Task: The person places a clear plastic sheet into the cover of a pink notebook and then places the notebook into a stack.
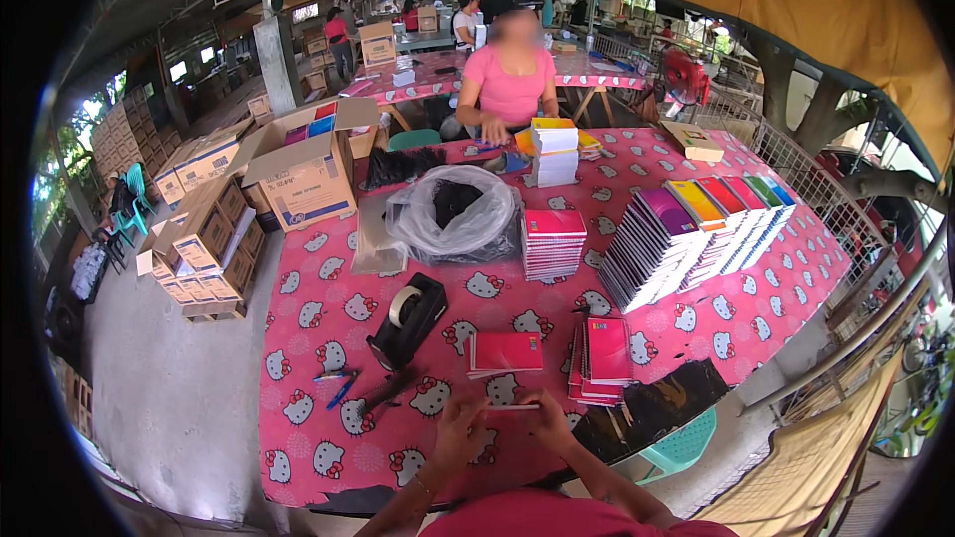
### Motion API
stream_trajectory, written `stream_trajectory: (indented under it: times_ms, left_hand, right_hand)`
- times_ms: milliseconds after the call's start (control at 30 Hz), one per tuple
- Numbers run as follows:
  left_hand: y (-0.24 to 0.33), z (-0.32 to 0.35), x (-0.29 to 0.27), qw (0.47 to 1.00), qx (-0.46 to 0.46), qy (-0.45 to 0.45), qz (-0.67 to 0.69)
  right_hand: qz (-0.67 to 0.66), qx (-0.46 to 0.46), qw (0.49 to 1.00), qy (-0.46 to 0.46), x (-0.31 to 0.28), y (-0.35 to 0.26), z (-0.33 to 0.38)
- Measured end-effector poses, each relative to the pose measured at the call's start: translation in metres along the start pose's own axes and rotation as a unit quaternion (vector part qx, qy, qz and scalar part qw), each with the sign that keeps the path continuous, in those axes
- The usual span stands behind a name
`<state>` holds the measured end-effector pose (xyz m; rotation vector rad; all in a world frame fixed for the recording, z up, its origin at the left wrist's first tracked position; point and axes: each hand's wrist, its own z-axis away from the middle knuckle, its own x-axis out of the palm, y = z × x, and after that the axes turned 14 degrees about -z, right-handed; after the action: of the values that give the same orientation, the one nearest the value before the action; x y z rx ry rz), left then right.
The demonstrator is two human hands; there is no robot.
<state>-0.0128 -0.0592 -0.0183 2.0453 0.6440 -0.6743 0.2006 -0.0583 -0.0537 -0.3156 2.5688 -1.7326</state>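
Seen from the head camera, a person's two bare hands met over a pink cartoon-print tablecloth (pixel 328 318), holding between them a small thin strip (pixel 514 406) that was too slight to identify. The left hand (pixel 460 432) pinched its left end and the right hand (pixel 550 422) its right end, fingers closed on it; whether it was tape, paper or a label could not be made out. The strip hung level just above the cloth, directly below a small pile of red notebooks (pixel 506 352) and just left of a second, fanned pile of notebooks (pixel 603 362). A black tape dispenser (pixel 408 320) stood up and to the left of the hands, with a blue pen (pixel 342 390) and a dark marker (pixel 383 394) lying nearer the left hand. A black sheet (pixel 652 406) lay at the table's near edge, partly under the fanned pile. Farther back sat a taller stack of pink notebooks (pixel 553 243), a long leaning row of multicoloured notebooks (pixel 696 234) and a clear plastic bag (pixel 456 211) with something dark inside. A person in a pink shirt (pixel 510 85) sat across the table, a hand resting by a white stack (pixel 555 153). Open cardboard boxes (pixel 303 174) crowded the left side.
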Motion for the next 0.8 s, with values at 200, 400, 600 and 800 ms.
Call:
stream_trajectory:
  times_ms: [200,400,600,800]
  left_hand:
    - [-0.001,0.006,0.022,0.998,-0.061,-0.011,-0.016]
    - [-0.029,-0.007,-0.038,0.915,-0.011,0.107,-0.389]
    - [-0.099,0.019,-0.061,0.933,-0.112,0.045,-0.340]
    - [-0.065,-0.003,-0.063,0.939,-0.154,0.087,-0.295]
  right_hand:
    - [-0.024,0.112,0.993,0.007,0.010,0.014,-0.001]
    - [-0.049,0.270,0.961,0.026,-0.015,0.004,0.003]
    - [-0.072,0.171,0.982,-0.041,-0.011,0.005,-0.015]
    - [-0.081,0.193,0.978,-0.015,-0.012,0.003,-0.017]
